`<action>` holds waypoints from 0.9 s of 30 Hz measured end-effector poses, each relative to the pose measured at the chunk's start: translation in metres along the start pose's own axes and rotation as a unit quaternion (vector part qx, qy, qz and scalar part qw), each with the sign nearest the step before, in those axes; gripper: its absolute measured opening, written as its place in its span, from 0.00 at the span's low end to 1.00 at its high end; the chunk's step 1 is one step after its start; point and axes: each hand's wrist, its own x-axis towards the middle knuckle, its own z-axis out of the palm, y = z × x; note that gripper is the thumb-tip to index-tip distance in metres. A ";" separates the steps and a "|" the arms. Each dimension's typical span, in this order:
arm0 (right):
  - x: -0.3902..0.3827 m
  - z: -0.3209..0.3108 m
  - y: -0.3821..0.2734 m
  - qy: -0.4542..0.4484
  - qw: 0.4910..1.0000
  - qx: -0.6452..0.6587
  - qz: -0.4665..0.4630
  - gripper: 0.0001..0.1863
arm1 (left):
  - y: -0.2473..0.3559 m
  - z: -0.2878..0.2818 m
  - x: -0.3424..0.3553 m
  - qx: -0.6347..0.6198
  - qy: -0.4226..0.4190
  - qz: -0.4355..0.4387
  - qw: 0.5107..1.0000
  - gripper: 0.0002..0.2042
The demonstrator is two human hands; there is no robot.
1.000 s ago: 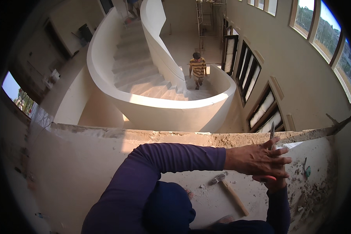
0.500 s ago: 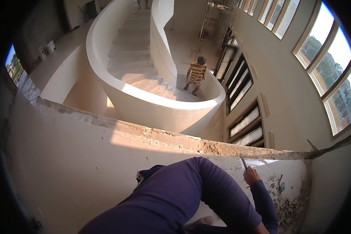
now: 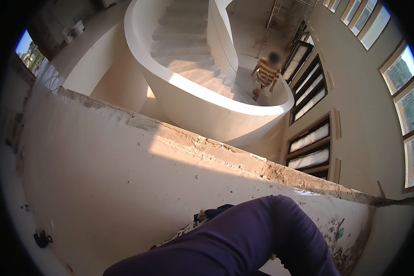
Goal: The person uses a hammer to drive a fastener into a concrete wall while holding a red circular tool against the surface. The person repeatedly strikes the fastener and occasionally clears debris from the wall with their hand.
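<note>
Neither of my hands shows. A bent purple-sleeved arm (image 3: 243,230), apparently my left, fills the lower middle, and its hand is out of sight. My right hand is hidden behind that sleeve or below the picture. Beyond the elbow runs the rough, broken edge (image 3: 202,148) of a pale floor slab, crumbly and sunlit in part. Dark blue and white patterned cloth (image 3: 195,222) peeks out behind the sleeve. To the right of the elbow lies a small green object (image 3: 340,234) with a thin dark piece beside it, near broken rubble (image 3: 342,257).
Past the slab edge is a drop. A curved white staircase (image 3: 207,103) stands beyond it, with a person in a striped shirt (image 3: 266,73) on it. Scaffolding (image 3: 285,20) rises behind. Windows (image 3: 310,136) line the right wall. A dark object (image 3: 42,238) lies at far left.
My view has swung, so the scene sits further right and lower. My right hand, gripping a slim tool at the broken edge, has gone from sight. The person on the stairs has changed posture.
</note>
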 end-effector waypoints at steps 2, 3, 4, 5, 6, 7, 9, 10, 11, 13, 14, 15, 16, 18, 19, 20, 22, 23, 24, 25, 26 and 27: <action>0.016 0.025 0.032 0.009 1.000 -0.009 -0.006 0.19 | 0.000 -0.002 0.001 -0.011 0.006 0.023 1.000 0.19; 0.026 0.040 0.057 0.032 0.999 -0.025 -0.027 0.19 | 0.004 -0.002 0.004 -0.013 0.005 0.037 0.999 0.18; 0.033 0.056 0.092 0.065 0.996 -0.046 -0.051 0.19 | 0.009 -0.002 0.009 -0.016 0.000 0.059 0.998 0.18; 0.042 0.060 0.112 0.091 0.990 -0.069 -0.083 0.18 | 0.016 -0.004 0.012 -0.010 -0.003 0.067 0.998 0.18; 0.038 0.069 0.129 0.106 0.987 -0.082 -0.089 0.18 | 0.014 -0.002 0.016 -0.018 -0.011 0.087 0.996 0.18; 0.043 0.045 0.044 0.004 0.998 -0.032 -0.050 0.18 | 0.006 -0.004 0.000 -0.021 0.017 0.046 0.999 0.18; 0.006 -0.004 -0.035 -0.034 0.997 0.062 0.009 0.20 | 0.003 -0.004 -0.002 -0.029 0.026 0.051 0.998 0.18; -0.010 -0.014 -0.036 -0.040 0.991 0.119 0.052 0.20 | 0.006 -0.004 0.003 -0.036 0.014 0.065 0.997 0.18; 0.000 -0.006 -0.006 0.030 0.996 0.029 -0.077 0.21 | 0.005 0.000 0.008 -0.044 0.007 0.077 0.996 0.17; 0.021 0.005 0.043 0.126 0.960 -0.093 -0.230 0.21 | 0.010 0.002 0.023 -0.052 -0.015 0.100 0.994 0.17; 0.027 0.008 0.054 0.150 0.946 -0.120 -0.260 0.21 | 0.010 0.004 0.025 -0.056 -0.024 0.104 0.993 0.17; 0.034 0.009 0.040 0.128 0.967 -0.073 -0.207 0.21 | 0.008 0.004 0.024 -0.058 -0.028 0.105 0.992 0.17; 0.038 0.009 0.030 0.108 0.982 -0.027 -0.151 0.21 | 0.008 0.004 0.024 -0.061 -0.032 0.105 0.992 0.17; 0.041 0.007 0.017 0.070 0.986 0.004 -0.149 0.22 | 0.012 0.010 0.026 -0.065 -0.039 0.105 0.992 0.16; 0.044 0.007 0.016 0.044 0.988 -0.021 -0.148 0.22 | 0.012 0.013 0.026 -0.066 -0.045 0.107 0.991 0.16; 0.042 0.004 0.018 0.049 0.989 0.000 -0.143 0.21 | 0.014 0.014 0.027 -0.067 -0.050 0.109 0.991 0.16; 0.033 0.005 0.012 0.052 0.988 0.031 -0.140 0.21 | 0.016 0.015 0.028 -0.068 -0.050 0.111 0.990 0.16; 0.031 0.005 0.004 0.051 0.988 0.041 -0.142 0.21 | 0.013 0.015 0.027 -0.067 -0.045 0.112 0.990 0.16; 0.019 0.005 -0.001 0.052 0.988 0.053 -0.138 0.20 | 0.016 0.016 0.029 -0.073 -0.043 0.115 0.990 0.16; 0.028 0.014 0.009 0.057 0.988 0.033 -0.138 0.20 | 0.018 0.016 0.029 -0.076 -0.041 0.122 0.989 0.16; 0.029 0.018 0.011 0.062 0.988 0.013 -0.139 0.20 | 0.018 0.016 0.030 -0.077 -0.037 0.125 0.989 0.15; 0.024 0.012 0.006 0.062 0.987 0.013 -0.149 0.20 | 0.018 0.014 0.030 -0.077 -0.036 0.129 0.988 0.15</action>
